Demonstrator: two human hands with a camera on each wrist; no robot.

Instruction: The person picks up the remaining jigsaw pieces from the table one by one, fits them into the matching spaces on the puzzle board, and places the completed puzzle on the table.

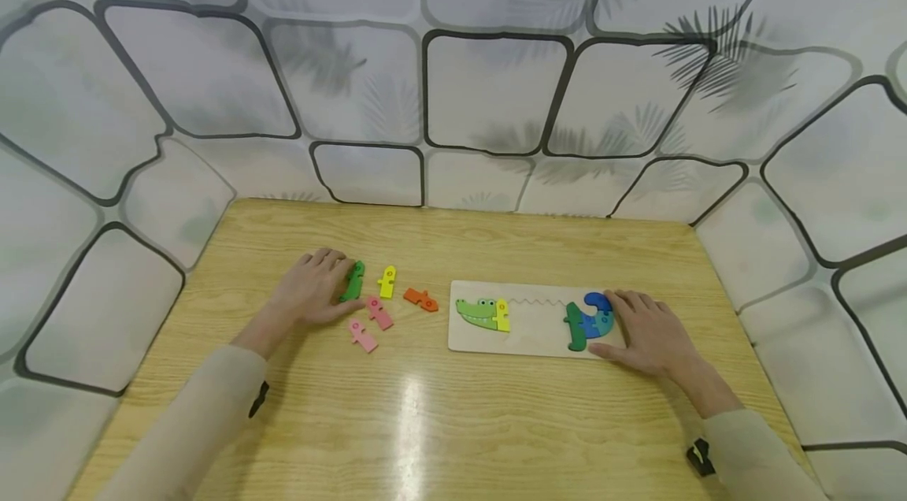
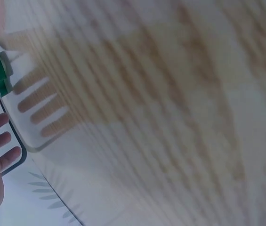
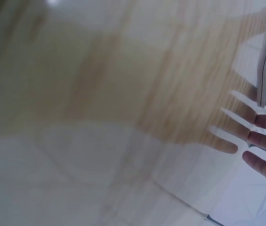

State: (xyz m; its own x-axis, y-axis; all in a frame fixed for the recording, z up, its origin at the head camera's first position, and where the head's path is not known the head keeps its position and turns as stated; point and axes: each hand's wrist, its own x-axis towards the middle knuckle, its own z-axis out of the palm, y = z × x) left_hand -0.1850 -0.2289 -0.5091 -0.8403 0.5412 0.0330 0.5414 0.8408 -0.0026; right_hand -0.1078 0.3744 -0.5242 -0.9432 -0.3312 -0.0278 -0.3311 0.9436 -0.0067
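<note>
My left hand [image 1: 312, 290] reaches to a green puzzle piece [image 1: 353, 282], fingertips at its far end and thumb beside a pink piece [image 1: 379, 313]. The left wrist view shows that green piece [image 2: 1, 75] between thumb and loosely extended fingers. At the right end of a wooden puzzle board [image 1: 531, 339], my right hand [image 1: 650, 335] rests with fingers extended, touching its edge and the thumb over its lower corner. On the board lie a crocodile head [image 1: 478, 314], a yellow piece [image 1: 502, 315], a dark green leg piece [image 1: 575, 328] and blue tail pieces [image 1: 602, 320].
Between the left hand and the board lie a yellow piece [image 1: 386, 281], an orange piece [image 1: 421, 299] and a light pink piece [image 1: 364, 335]. The wooden table [image 1: 319, 422] meets a stone-patterned wall [image 1: 368, 174] at its back edge.
</note>
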